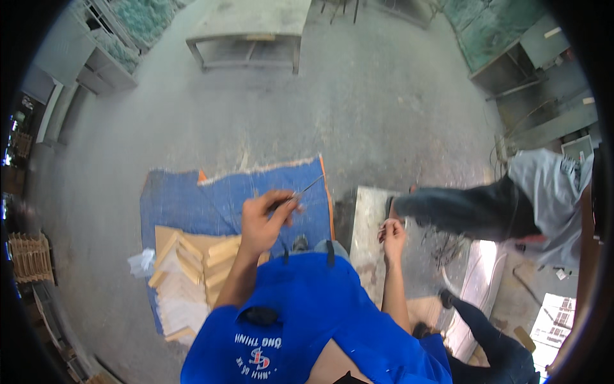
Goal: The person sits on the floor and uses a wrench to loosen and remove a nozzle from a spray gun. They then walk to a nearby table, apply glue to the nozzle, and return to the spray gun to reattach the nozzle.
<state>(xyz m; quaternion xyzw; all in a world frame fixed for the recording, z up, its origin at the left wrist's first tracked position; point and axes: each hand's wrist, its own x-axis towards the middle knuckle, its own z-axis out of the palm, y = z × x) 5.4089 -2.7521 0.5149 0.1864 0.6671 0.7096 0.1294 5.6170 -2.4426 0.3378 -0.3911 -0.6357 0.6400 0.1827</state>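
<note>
My left hand (261,221) is raised in front of my blue shirt, its fingers pinched round a thin, dark, pointed stick-like tool (311,185). The tool's free end slants up and to the right, away from the fingers; its exact kind is too small to tell. Off to the right, my right hand (393,237) is closed with the fingertips pressed together. Whatever it may hold is too small to make out. Below and left of my left hand, light wooden pieces (185,256), several of them angled, lie with white sheets (179,301).
A blue tarp (185,205) with orange edging covers the floor before me. To the right lies a pale board (368,211). One person in dark trousers (467,208) is close on the right, another dark-clothed leg (480,326) below. A table (249,19) stands ahead.
</note>
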